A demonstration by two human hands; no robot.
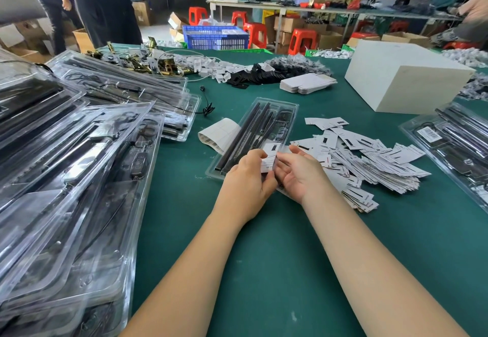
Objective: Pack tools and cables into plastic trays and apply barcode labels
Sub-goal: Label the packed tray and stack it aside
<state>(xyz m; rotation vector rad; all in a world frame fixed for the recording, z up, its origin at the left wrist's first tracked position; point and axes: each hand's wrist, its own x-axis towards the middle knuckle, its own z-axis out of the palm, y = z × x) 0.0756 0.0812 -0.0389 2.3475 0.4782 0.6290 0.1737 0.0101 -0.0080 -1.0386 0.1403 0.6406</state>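
Note:
A clear plastic tray (266, 115) with black rods and a coiled cable lies in the middle of the green table (264, 257). Over its near end my left hand (247, 178) pinches a small white printed card (269, 158) between thumb and fingers. My right hand (298, 170) is beside it, palm up, with its fingertips touching the card's right edge. A curled sheet of barcode labels (219, 132) lies just left of the tray. A loose heap of the same white cards (369, 162) spreads to the right of my hands.
Stacks of packed clear trays (74, 165) fill the table's left side, and another packed tray (449, 141) lies at the right edge. A white box (401, 78), flat cartons (306, 83), black parts (264, 74) and brass hardware (148, 62) sit farther back. People stand at far left.

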